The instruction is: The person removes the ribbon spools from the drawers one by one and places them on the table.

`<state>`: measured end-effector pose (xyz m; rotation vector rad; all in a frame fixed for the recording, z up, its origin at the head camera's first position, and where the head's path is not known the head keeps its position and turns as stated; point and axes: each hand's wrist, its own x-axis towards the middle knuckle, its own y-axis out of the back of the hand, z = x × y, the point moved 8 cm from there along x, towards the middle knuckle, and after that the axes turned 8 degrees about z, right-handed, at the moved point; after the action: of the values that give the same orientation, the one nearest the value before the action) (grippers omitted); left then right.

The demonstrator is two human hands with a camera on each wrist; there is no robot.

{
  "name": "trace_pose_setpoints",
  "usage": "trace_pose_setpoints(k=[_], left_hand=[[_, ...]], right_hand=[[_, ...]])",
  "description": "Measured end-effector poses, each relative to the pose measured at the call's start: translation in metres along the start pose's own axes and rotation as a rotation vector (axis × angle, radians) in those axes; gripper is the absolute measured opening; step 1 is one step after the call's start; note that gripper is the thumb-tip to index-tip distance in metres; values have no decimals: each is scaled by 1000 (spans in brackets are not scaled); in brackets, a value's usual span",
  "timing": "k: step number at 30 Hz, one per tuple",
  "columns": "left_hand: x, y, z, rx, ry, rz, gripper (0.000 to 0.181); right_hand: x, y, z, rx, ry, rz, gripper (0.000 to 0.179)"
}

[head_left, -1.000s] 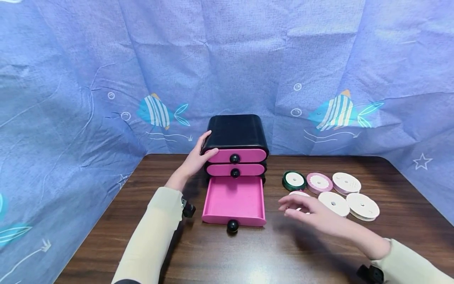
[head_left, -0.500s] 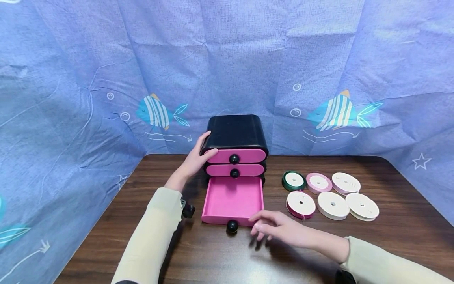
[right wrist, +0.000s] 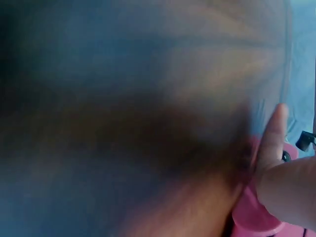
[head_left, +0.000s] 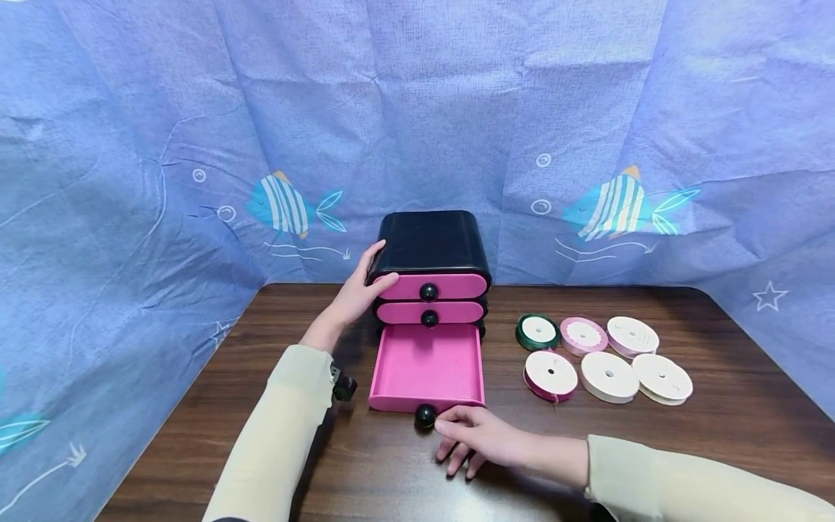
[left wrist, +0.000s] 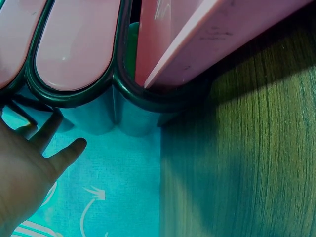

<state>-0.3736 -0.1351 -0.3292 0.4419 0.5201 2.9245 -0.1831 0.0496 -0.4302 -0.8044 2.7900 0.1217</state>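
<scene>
A black drawer cabinet with pink drawer fronts stands at the table's back. Its lowest drawer is pulled out, showing a bare pink floor. My left hand rests against the cabinet's upper left side, thumb at the top drawer's front edge. In the left wrist view, the fingers of that left hand are spread by the black casing. Beside the drawer's black knob is my right hand, thumb and forefinger close to its right side; contact cannot be told. The right wrist view is mostly blurred.
Several ribbon spools lie flat in two rows right of the cabinet, among them a green spool, a magenta one and a white one. A blue fish-print cloth hangs behind the wooden table.
My right hand has moved left and toward the front, from above the spools to beside the lowest drawer's knob. The left hand and the drawer have stayed put.
</scene>
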Motion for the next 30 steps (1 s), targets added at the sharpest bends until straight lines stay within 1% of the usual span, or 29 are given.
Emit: trace_pose_setpoints(k=[3,5,9,14,17,21,24,30], left_hand=[[0,0,1,5,-11,11,72],[1,0,1,4,-15,15,72],[1,1,1,6,-15,14,72],[2,1,0,-5,-9,2,73],[1,1,2,-24,3,-10,74],[-6,1,17,-37,10,-27,75],[-12,0,27,-34,14,-34,75],[-13,1,29,-32,25,-35,74]], right_hand=[[3,-5,7,103,-72,26,44],[5,-8,11,138,-94,48,44],[9,-13,15,186,-110,109,45],[12,-16,17,245,-98,215,44],[13,-17,17,257,-87,275,41],[13,-18,17,250,-80,358,40],[13,-18,17,239,-76,401,40],[14,-20,15,209,-62,438,41]])
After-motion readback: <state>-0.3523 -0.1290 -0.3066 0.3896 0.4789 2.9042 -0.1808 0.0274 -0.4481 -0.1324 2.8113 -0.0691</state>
